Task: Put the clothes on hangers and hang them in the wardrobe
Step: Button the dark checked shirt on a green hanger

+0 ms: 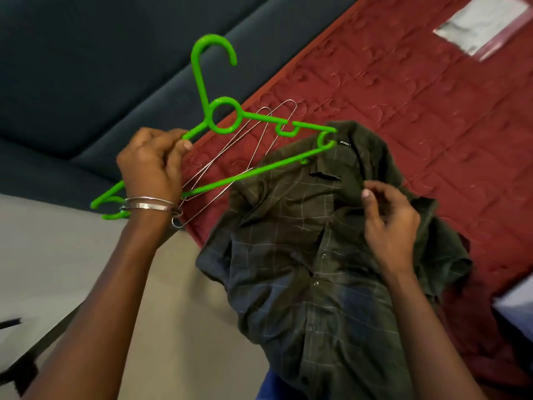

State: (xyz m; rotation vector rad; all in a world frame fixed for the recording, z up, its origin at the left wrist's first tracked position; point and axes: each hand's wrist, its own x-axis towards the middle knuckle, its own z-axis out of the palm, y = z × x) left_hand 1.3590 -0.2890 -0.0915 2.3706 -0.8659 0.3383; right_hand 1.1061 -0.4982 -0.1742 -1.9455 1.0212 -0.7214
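Note:
My left hand grips a bright green plastic hanger by its left arm and holds it up, hook pointing away. The hanger's right tip reaches the collar of a dark olive checked shirt. The shirt lies buttoned and crumpled on the dark red quilted bedcover, its lower part hanging over the bed's edge. My right hand rests on the shirt just right of the button placket, fingers curled with fabric under them. Thin wire hangers lie on the bedcover behind the green one.
A dark blue-grey padded surface fills the upper left beside the bed. Pale floor lies at the lower left. A clear bag with something grey and white inside sits at the top right, and pale fabric at the right edge.

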